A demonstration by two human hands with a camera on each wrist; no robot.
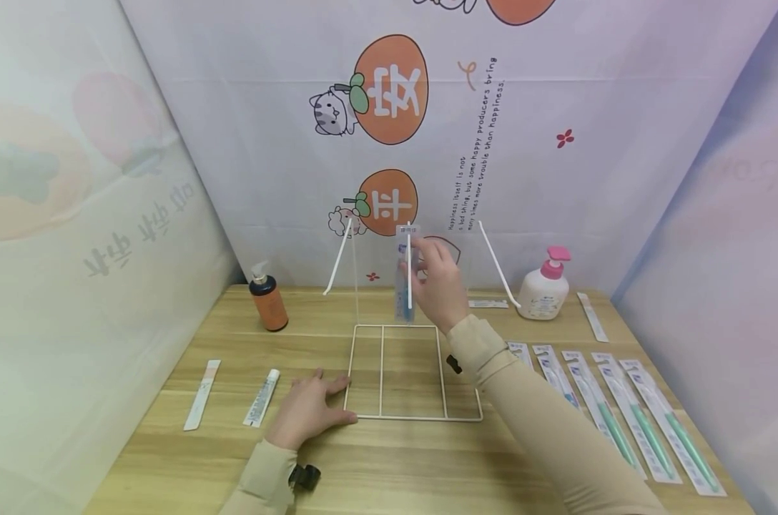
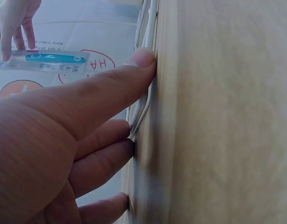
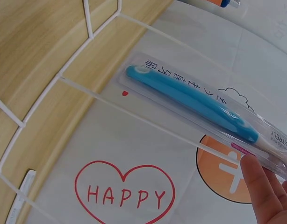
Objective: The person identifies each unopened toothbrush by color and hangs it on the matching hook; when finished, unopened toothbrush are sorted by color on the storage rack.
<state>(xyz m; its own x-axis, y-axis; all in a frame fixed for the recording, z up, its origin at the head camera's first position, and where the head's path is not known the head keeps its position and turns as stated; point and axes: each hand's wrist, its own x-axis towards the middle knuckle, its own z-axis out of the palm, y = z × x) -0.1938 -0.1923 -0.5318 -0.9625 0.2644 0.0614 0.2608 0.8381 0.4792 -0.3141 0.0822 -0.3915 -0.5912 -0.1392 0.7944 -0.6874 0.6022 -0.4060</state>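
Note:
My right hand pinches the upper part of a packaged toothbrush, a blue-handled one in a clear blister pack. The pack hangs upright at the middle hook of a white wire display rack, the hook passing in front of it in the head view. In the right wrist view, fingertips lie against the pack near the brush's neck. Down at the rack base's front left corner, my left hand rests with thumb and fingers spread, touching the wire. Its thumb presses the wire in the left wrist view.
Several packaged toothbrushes lie in a row at right. A white pump bottle with a pink top stands behind them. On the left are an orange-and-black pump bottle, a toothpaste tube and a slim packet. Two other hooks jut forward.

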